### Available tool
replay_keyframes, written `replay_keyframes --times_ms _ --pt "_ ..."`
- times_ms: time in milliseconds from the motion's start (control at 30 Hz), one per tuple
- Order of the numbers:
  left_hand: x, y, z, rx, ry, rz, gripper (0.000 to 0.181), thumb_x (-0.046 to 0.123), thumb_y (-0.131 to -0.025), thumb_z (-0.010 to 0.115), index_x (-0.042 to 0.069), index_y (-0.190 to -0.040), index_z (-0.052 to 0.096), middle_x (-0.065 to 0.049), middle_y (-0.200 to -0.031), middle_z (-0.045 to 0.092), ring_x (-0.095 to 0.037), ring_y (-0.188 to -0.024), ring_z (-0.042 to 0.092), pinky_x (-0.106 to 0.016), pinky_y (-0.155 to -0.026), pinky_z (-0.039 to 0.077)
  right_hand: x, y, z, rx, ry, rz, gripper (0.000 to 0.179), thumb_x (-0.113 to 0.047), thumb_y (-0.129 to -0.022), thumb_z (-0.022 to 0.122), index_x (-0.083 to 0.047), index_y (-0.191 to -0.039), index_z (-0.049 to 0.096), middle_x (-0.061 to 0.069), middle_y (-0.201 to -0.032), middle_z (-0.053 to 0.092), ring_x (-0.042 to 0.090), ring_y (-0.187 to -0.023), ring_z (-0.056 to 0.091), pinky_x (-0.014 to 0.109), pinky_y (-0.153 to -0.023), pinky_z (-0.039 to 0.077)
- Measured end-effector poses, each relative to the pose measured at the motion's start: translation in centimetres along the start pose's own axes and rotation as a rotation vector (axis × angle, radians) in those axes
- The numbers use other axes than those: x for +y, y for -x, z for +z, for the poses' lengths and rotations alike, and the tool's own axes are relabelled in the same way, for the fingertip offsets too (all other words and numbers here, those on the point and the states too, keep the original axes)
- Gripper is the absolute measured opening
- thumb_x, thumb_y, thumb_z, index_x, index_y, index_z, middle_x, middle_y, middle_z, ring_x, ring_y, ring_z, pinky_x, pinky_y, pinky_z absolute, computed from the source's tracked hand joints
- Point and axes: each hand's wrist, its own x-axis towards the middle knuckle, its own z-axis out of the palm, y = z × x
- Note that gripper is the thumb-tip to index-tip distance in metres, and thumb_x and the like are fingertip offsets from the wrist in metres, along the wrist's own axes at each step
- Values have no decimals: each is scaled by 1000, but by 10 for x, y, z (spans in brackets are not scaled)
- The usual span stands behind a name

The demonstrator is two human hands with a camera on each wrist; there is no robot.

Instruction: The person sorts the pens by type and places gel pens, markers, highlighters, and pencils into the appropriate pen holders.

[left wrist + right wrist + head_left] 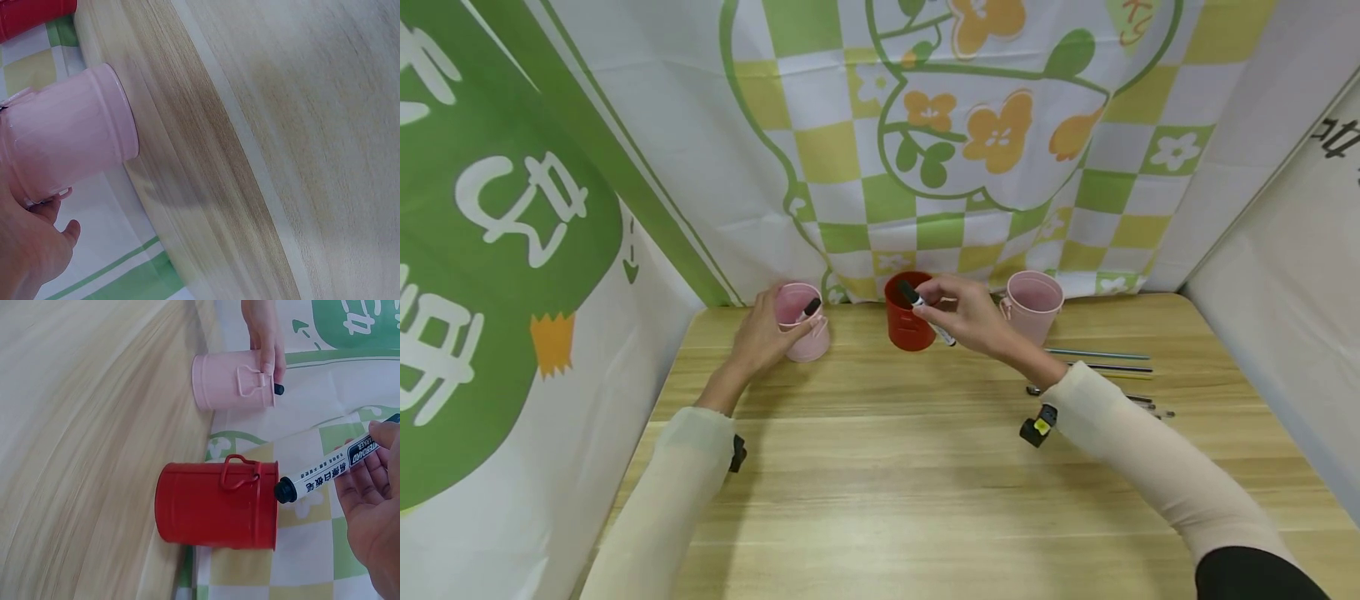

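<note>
My left hand [762,337] grips the left pink bucket [808,347] at its rim, thumb along the front and fingers round the far side. A black-capped marker [811,307] pokes out of that bucket. In the middle, my right hand [968,317] pinches a white whiteboard marker [325,470] between thumb and fingers. The marker is tilted, one black end right at the rim of the red bucket [215,506]. In the left wrist view the pink bucket [69,134] stands on the table, with part of the hand at its rim.
Another pink bucket [1034,310] stands to the right, behind my right wrist. Several thin pencils or brushes [1108,368] lie on the wooden table [880,492] beside my right forearm. A patterned cloth [917,225] hangs along the table's back edge.
</note>
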Motion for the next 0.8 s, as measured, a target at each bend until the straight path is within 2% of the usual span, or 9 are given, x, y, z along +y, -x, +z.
replay_keyframes --times_ms 133,300,433,600,800 --pt "-1 0 0 4 -4 -1 101 69 -80 64 13 -154 25 -17 -143 41 -36 -127 46 -60 -98 39 0 -6 5 -9 -45 15 18 6 -88 68 12 -104 65 24 -93 65 35 -87 64 46 -81 55" --pt "-2 0 1 8 -1 -6 101 70 -79 64 14 -154 25 -16 -141 43 -36 -125 47 -60 -97 40 2 -12 10 -7 -45 16 16 4 -89 67 10 -104 66 24 -93 67 38 -85 67 36 -77 57" --pt "-2 0 1 8 4 4 100 69 -80 64 14 -153 26 -16 -141 42 -36 -125 48 -59 -97 40 3 -18 16 5 -104 42 18 5 -88 67 11 -105 64 26 -94 67 40 -86 67 27 -75 56" --pt "-3 -1 1 8 7 10 101 70 -80 64 13 -153 25 -16 -141 42 -35 -125 47 -59 -98 40 3 -25 24 36 -136 65 20 4 -87 69 11 -105 63 26 -95 67 38 -86 67 24 -73 56" --pt "-2 -1 1 17 15 5 101 71 -77 66 14 -152 29 -14 -138 45 -33 -121 50 -57 -95 42 3 -31 32 54 -160 80 23 4 -88 69 10 -108 63 27 -98 67 39 -89 67 27 -74 56"
